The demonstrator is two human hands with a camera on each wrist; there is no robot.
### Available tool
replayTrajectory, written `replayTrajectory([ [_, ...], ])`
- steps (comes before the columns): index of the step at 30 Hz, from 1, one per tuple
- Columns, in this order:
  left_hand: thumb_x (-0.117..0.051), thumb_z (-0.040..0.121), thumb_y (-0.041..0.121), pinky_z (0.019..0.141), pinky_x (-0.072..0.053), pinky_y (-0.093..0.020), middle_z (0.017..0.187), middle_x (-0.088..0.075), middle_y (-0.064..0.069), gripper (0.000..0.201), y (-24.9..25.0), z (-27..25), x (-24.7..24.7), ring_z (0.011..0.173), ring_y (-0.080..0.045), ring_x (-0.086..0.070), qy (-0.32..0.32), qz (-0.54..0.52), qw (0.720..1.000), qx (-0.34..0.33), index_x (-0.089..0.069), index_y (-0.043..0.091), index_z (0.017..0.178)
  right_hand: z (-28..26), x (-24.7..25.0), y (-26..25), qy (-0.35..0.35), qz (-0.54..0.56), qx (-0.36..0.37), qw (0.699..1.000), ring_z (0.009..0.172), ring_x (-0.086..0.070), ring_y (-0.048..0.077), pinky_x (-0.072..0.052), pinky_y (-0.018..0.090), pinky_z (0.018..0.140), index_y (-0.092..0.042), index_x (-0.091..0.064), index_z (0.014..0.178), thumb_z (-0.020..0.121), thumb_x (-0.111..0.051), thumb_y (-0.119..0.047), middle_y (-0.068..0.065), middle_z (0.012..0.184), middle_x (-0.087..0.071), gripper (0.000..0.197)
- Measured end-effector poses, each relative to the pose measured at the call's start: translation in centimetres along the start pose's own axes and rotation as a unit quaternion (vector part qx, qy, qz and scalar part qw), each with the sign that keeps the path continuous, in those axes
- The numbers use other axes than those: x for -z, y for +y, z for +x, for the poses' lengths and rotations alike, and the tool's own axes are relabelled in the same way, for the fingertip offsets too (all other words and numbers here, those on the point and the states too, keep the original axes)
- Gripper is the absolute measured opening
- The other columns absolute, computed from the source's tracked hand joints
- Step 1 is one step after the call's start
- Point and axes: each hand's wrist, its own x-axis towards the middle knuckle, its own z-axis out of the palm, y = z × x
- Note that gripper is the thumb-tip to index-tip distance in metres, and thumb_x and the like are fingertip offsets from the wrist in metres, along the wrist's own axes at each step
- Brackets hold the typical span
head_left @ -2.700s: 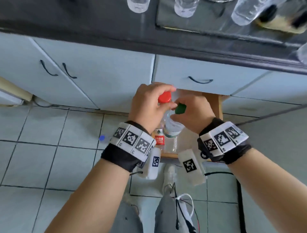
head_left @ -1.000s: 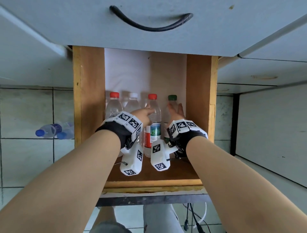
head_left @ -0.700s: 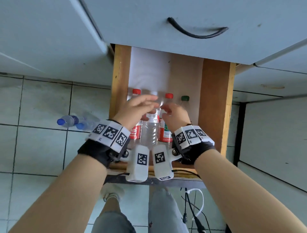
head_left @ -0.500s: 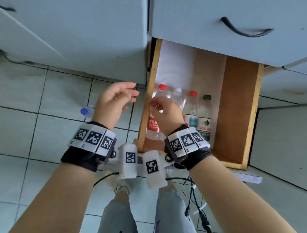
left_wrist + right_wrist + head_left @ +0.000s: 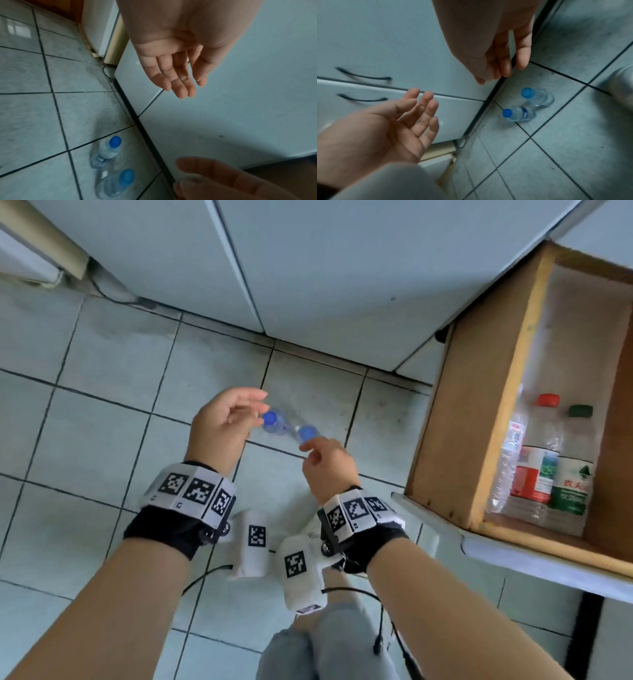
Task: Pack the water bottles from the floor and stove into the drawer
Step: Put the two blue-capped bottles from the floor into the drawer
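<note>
Two small clear bottles with blue caps lie side by side on the tiled floor by the cabinet base, one [image 5: 278, 426] [image 5: 107, 151] [image 5: 520, 114] to the left of the other [image 5: 307, 434] [image 5: 118, 182] [image 5: 538, 97]. My left hand [image 5: 239, 412] [image 5: 181, 75] hovers open above the left bottle, holding nothing. My right hand [image 5: 317, 450] [image 5: 503, 60] hangs over the right one, fingers loosely bent and empty. At the right the wooden drawer [image 5: 479, 405] stands pulled out with a red-capped bottle [image 5: 534, 470], a green-capped bottle [image 5: 575, 477] and a clear one [image 5: 510, 453] upright inside.
Pale cabinet doors [image 5: 308, 268] rise just behind the floor bottles. A beige pipe or appliance edge [image 5: 41, 237] is at the far left. My knees [image 5: 325, 645] and loose cables [image 5: 380, 628] are below my hands. The drawer front [image 5: 513, 559] juts out at the right.
Both hands have left the drawer and swung left and down toward the two floor bottles. The view has turned with them, so the drawer now sits at the right edge.
</note>
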Motion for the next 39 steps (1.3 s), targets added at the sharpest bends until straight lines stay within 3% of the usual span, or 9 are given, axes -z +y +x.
replayTrajectory([
  [2, -0.05, 0.083, 0.001, 0.078, -0.044, -0.028, 0.097, -0.065, 0.004, 0.033, -3.8, 2.6, -0.9, 0.085, -0.018, -0.058, -0.007, 0.033, 0.999, 0.017, -0.059, 0.02, 0.108, 2.9, -2.2, 1.8, 0.006, -0.025, -0.03, 0.999, 0.107, -0.056, 0.028, -0.044, 0.031, 0.089, -0.017, -0.052, 0.12, 0.084, -0.048, -0.01, 0.011, 0.125, -0.05, 0.036],
  [6, -0.056, 0.083, 0.005, 0.078, -0.039, -0.025, 0.122, -0.054, -0.014, 0.044, -11.0, 8.0, -3.3, 0.084, -0.019, -0.055, -0.034, 0.158, 0.986, 0.029, -0.052, 0.017, 0.126, 9.1, -5.1, 4.7, 0.03, -0.095, -0.043, 0.994, 0.099, -0.055, 0.033, -0.045, 0.034, 0.073, -0.023, -0.039, 0.129, 0.084, -0.05, -0.016, 0.012, 0.12, -0.04, 0.046],
  [11, -0.053, 0.085, 0.014, 0.078, -0.038, -0.03, 0.115, -0.057, -0.021, 0.045, -17.3, 13.0, -6.1, 0.102, -0.035, -0.057, -0.095, 0.263, 0.956, 0.092, -0.048, 0.021, 0.129, 14.9, -6.9, 7.3, -0.064, -0.199, -0.052, 0.977, 0.103, -0.054, 0.034, -0.04, 0.032, 0.072, -0.032, -0.029, 0.136, 0.089, -0.047, -0.026, 0.014, 0.124, -0.042, 0.05],
  [14, -0.052, 0.086, 0.019, 0.071, -0.036, -0.028, 0.106, -0.058, -0.019, 0.043, -19.1, 14.3, -7.4, 0.095, -0.036, -0.058, -0.126, 0.286, 0.945, 0.098, -0.045, 0.024, 0.128, 16.5, -7.7, 8.0, -0.116, -0.207, -0.035, 0.971, 0.103, -0.056, 0.036, -0.037, 0.031, 0.073, -0.028, -0.03, 0.136, 0.092, -0.045, -0.024, 0.019, 0.122, -0.05, 0.047],
  [18, -0.059, 0.083, 0.023, 0.075, -0.047, -0.035, 0.107, -0.06, -0.021, 0.047, -20.2, 14.8, -8.0, 0.086, -0.035, -0.059, -0.145, 0.313, 0.934, 0.094, -0.04, 0.024, 0.126, 17.5, -8.1, 8.2, -0.132, -0.215, -0.035, 0.967, 0.095, -0.057, 0.035, -0.036, 0.03, 0.07, -0.021, -0.037, 0.129, 0.091, -0.048, -0.018, 0.019, 0.11, -0.05, 0.039],
  [22, -0.069, 0.076, 0.032, 0.073, -0.041, -0.033, 0.107, -0.06, -0.017, 0.048, -20.0, 13.1, -7.1, 0.093, -0.034, -0.059, -0.15, 0.327, 0.925, 0.126, -0.046, 0.016, 0.115, 17.1, -7.2, 8.1, -0.143, -0.222, -0.052, 0.963, 0.084, -0.054, 0.028, -0.04, 0.032, 0.071, -0.014, -0.04, 0.117, 0.089, -0.055, -0.025, 0.016, 0.103, -0.055, 0.034],
  [29, -0.064, 0.076, 0.045, 0.068, -0.034, -0.027, 0.083, -0.056, 0.0, 0.017, -11.7, 7.6, -0.8, 0.076, -0.024, -0.049, -0.076, 0.34, 0.931, 0.105, -0.053, 0.033, 0.082, 10.6, -3.3, 2.7, -0.091, -0.191, -0.046, 0.976, 0.08, -0.049, 0.024, -0.04, 0.03, 0.07, -0.021, -0.046, 0.114, 0.086, -0.055, -0.039, 0.003, 0.093, -0.051, 0.035],
  [35, -0.06, 0.079, 0.043, 0.072, -0.04, -0.031, 0.089, -0.066, -0.012, 0.021, 2.1, -0.5, 4.2, 0.089, -0.037, -0.06, -0.015, 0.377, 0.926, 0.01, -0.062, 0.027, 0.093, -0.2, 3.7, -4.6, 0.035, -0.136, -0.023, 0.99, 0.075, -0.054, 0.029, -0.041, 0.031, 0.067, -0.025, -0.044, 0.11, 0.085, -0.049, -0.037, 0.005, 0.085, -0.057, 0.028],
  [39, -0.06, 0.078, 0.044, 0.074, -0.044, -0.033, 0.087, -0.07, -0.014, 0.025, 11.9, -6.2, 6.9, 0.088, -0.038, -0.062, 0.055, 0.363, 0.927, -0.069, -0.062, 0.028, 0.096, -8.2, 11.4, -9.2, 0.087, -0.099, 0.008, 0.991, 0.084, -0.056, 0.03, -0.04, 0.029, 0.072, -0.026, -0.048, 0.118, 0.083, -0.051, -0.041, 0.01, 0.099, -0.064, 0.038],
])
